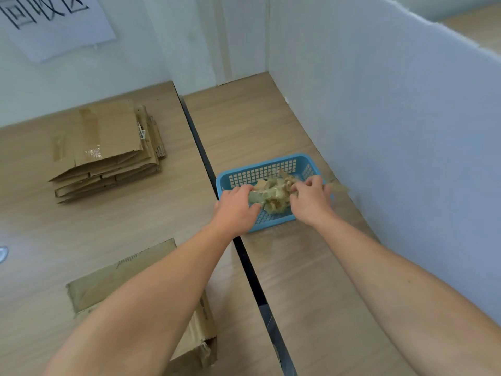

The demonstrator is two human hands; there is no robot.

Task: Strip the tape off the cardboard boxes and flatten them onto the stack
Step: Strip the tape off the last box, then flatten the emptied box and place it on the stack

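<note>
Both your hands are over the blue plastic mesh basket (pixel 260 173). It sits on the right-hand wooden tabletop (pixel 311 280) just beside the white partition board (pixel 393 131), within reach but off the working surface, so it likely serves as the scrap bin. Your left hand (pixel 235 208) has its fingers curled over the near-left end of the crumpled wad of brownish packing tape (pixel 273 192). Your right hand (pixel 311 202) pinches the other end with bent fingers. Together they seem to be pressing the sticky mass down into the basket so it lets go of your skin. A loose strip appears to trail past your right hand toward the partition, though it is too blurred to be sure. Count one basket, one tape wad and two tabletops split by a dark gap. On the left-hand wooden tabletop (pixel 135 218), the stack of flattened brown cardboard boxes (pixel 108 147) lies at the far side, roughly four or five layers by its edges. One brown cardboard box (pixel 103 283) lies partly under your left forearm, probably next for the stack.
</note>
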